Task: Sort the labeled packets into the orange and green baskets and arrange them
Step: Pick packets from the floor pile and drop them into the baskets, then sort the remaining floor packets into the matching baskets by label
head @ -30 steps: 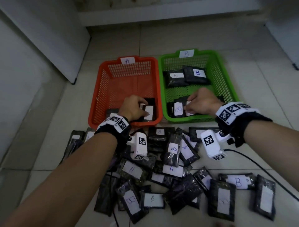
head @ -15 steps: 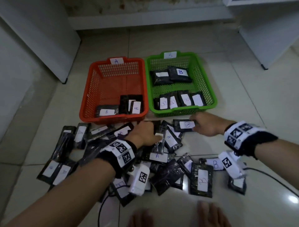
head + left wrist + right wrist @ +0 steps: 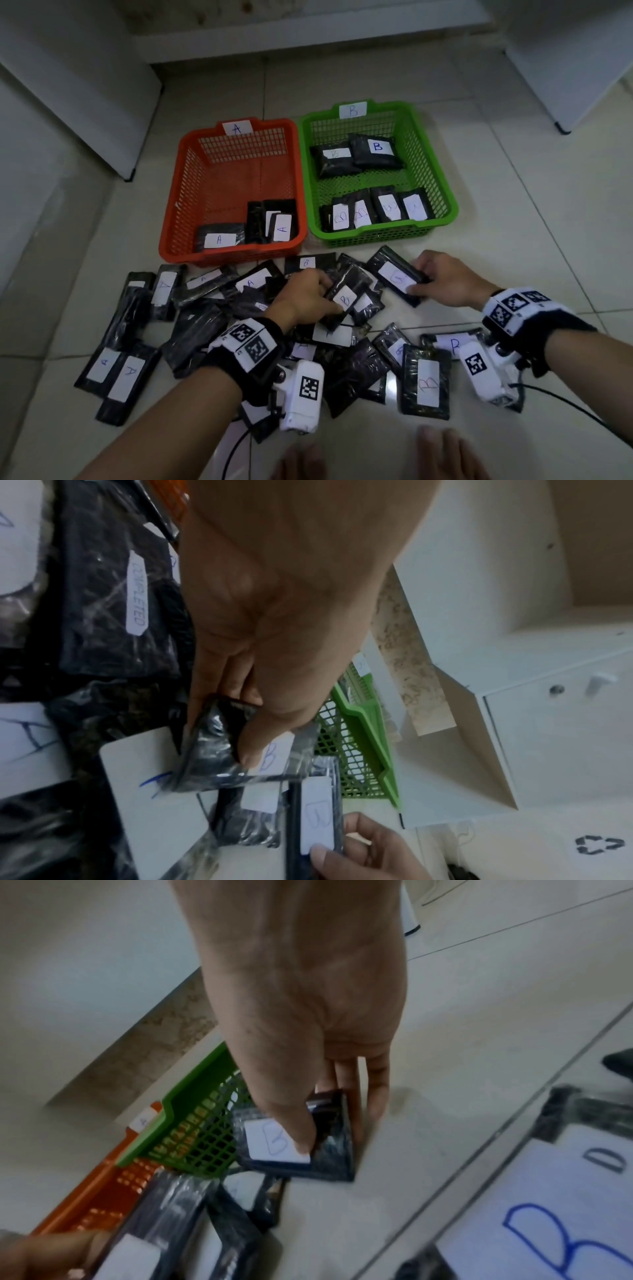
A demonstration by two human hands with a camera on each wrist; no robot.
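An orange basket (image 3: 178, 205) tagged A holds three black packets at its near end. Beside it, a green basket (image 3: 442, 185) tagged B holds several packets. A heap of black labeled packets (image 3: 424, 380) covers the floor in front. My left hand (image 3: 308, 291) pinches a black packet labeled B (image 3: 344, 298), thumb on its label; the same B packet (image 3: 212, 753) shows in the left wrist view. My right hand (image 3: 445, 281) grips another packet labeled B (image 3: 394, 277), tilted above the pile; the right wrist view shows this packet (image 3: 274, 1142) under my thumb.
White cabinets stand at the left (image 3: 68, 102) and far right (image 3: 582, 68), with a wall ledge (image 3: 308, 34) behind the baskets. A black cable (image 3: 565, 401) trails off my right wrist. My bare toes (image 3: 442, 455) show at the bottom edge. Bare tile lies right of the green basket.
Both hands left the baskets and came back to the floor pile. Each has now picked up a packet labeled B. The head view has tilted down.
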